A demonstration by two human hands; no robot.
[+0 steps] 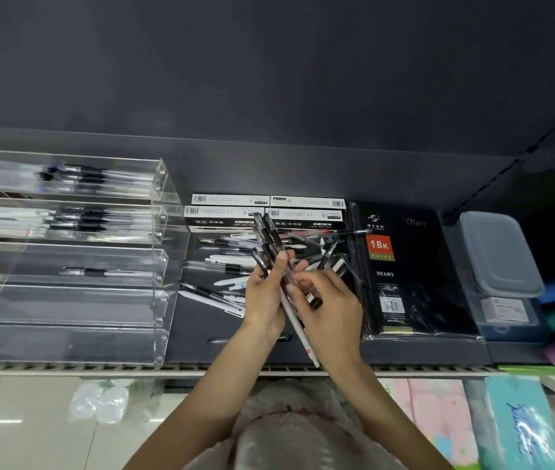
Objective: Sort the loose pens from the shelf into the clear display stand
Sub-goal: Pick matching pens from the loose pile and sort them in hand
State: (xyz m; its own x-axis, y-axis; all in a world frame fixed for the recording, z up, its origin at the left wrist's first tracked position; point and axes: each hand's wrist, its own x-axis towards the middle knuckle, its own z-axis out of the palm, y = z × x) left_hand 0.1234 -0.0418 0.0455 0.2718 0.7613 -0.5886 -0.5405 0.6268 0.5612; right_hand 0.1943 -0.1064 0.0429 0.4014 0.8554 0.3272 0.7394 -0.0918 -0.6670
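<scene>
Head view, looking down on a dark shelf (303,171). At far left, a clear display stand (65,259) of stepped tiers: dark pens in the two farthest tiers, white ones beside them in the second, a single dark pen (106,273) in the third, the two nearest tiers bare. Just right of the stand, a heap of loose pens (221,262), black and white mixed, lying crosswise on the shelf floor. Behind the heap, four white pen boxes (265,208) stacked against the back wall. Above the heap, left hand (264,296) with fingers curled round a bundle of dark pens (269,239), tips fanned up and away. Touching it on the right, right hand (327,307), fingers bent, pinching a white pen (298,329) slanting down toward the near edge. Further right, a black diary (405,273) in wrapping, one pen resting on its corner. At far right, a grey lidded plastic box (500,256).
</scene>
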